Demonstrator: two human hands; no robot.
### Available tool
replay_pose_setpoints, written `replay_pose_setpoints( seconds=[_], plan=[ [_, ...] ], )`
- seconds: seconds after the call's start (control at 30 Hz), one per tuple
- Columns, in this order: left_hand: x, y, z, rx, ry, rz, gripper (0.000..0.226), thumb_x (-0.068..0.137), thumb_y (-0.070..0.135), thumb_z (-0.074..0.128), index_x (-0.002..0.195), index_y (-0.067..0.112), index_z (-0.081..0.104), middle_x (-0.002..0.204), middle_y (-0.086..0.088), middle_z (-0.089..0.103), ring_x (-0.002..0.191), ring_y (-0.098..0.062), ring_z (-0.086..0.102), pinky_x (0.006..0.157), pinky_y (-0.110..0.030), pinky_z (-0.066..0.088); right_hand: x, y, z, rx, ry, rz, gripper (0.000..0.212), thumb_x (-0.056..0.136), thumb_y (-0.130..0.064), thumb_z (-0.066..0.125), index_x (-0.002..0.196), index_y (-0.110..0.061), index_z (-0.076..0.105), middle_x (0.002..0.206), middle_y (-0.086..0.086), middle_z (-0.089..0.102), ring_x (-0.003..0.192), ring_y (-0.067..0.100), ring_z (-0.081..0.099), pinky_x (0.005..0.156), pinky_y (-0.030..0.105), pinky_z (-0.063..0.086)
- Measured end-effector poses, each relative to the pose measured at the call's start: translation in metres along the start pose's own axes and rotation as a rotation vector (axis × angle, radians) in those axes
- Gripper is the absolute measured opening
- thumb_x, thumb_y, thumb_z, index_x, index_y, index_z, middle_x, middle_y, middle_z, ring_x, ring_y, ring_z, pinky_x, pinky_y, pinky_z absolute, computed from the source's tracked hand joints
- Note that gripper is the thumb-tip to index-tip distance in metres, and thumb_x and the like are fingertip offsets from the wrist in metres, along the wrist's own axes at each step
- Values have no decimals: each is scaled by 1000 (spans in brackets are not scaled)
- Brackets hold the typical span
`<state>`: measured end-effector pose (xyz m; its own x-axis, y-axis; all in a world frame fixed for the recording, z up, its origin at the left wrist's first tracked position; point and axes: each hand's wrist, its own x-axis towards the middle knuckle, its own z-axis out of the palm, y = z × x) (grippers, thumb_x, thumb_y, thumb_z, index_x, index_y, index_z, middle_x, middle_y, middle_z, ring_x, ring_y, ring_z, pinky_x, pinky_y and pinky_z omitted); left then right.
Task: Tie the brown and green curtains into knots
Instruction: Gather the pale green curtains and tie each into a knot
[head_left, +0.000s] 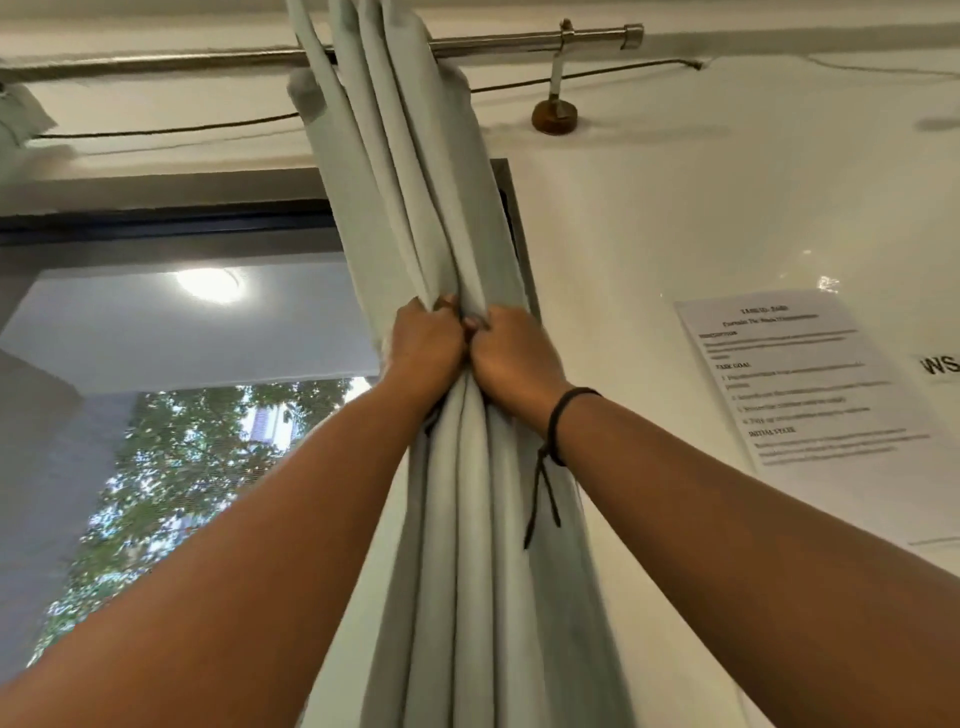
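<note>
Fingers of both hands are curled tight round the gathered green curtain (457, 467) at mid-frame: I see my left hand (426, 345) and right hand (511, 348) touching, knuckle to knuckle. Above them the folds rise to the metal rod (519, 44) along the top.

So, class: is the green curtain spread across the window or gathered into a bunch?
Gathered. The green curtain narrows into tight folds where the left hand and right hand grip it; no knot shows.
</note>
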<state>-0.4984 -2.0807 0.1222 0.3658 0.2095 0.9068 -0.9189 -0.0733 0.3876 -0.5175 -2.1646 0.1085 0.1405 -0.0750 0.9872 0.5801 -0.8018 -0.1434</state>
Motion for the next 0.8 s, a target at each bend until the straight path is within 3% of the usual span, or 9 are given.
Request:
replay_pose_setpoints(
  seconds=[0.2, 0.3, 0.4, 0.5, 0.67, 0.8],
  plan=[
    [-9, 45, 69, -104, -43, 71, 33, 93, 29, 48, 117, 10, 59, 115, -15, 64, 107, -34, 58, 96, -42, 47, 14, 44, -68, -115, 168, -48, 20, 90, -18, 43, 73, -14, 52, 102, 19, 65, 92, 34, 58, 65, 25, 27],
    [-18, 74, 95, -67, -84, 122, 33, 94, 27, 47, 115, 5, 59, 119, -18, 62, 109, -36, 57, 93, -38, 46, 21, 52, -107, -185, 245, -30, 21, 86, -27, 41, 74, -14, 54, 95, 20, 66, 87, 35, 58, 60, 26, 23],
    [-24, 82, 99, -97, -135, 135, 34, 95, 29, 46, 116, 5, 58, 117, -16, 62, 107, -34, 57, 92, -39, 47, 26, 51, -128, -221, 243, 25, 24, 88, -17, 47, 66, -12, 55, 79, 17, 62, 74, 31, 52, 52, 33, 27],
    [-19, 64, 74, -28, -125, 131, 35, 95, 30, 45, 116, 6, 57, 119, -17, 61, 109, -35, 56, 94, -41, 46, 20, 37, -109, -267, 151, 33, 31, 88, -17, 49, 57, -17, 48, 67, 4, 51, 72, 27, 51, 52, 30, 29],
    [-22, 16, 12, 159, -174, 125, 29, 92, 31, 48, 112, 11, 56, 115, -15, 62, 106, -34, 57, 90, -38, 47, -6, 13, -45, -195, 51, 25, 33, 91, -39, 48, 65, -19, 53, 69, 0, 56, 71, 26, 56, 51, 27, 33],
    [-33, -13, -43, 16, -189, 1, 34, 75, 37, 60, 106, 23, 61, 102, -2, 68, 94, -25, 63, 86, -39, 52, -30, -10, -2, 0, 31, 42, 21, 85, -41, 58, 95, -22, 62, 90, -2, 67, 84, 21, 63, 71, 33, 50]
  ],
)
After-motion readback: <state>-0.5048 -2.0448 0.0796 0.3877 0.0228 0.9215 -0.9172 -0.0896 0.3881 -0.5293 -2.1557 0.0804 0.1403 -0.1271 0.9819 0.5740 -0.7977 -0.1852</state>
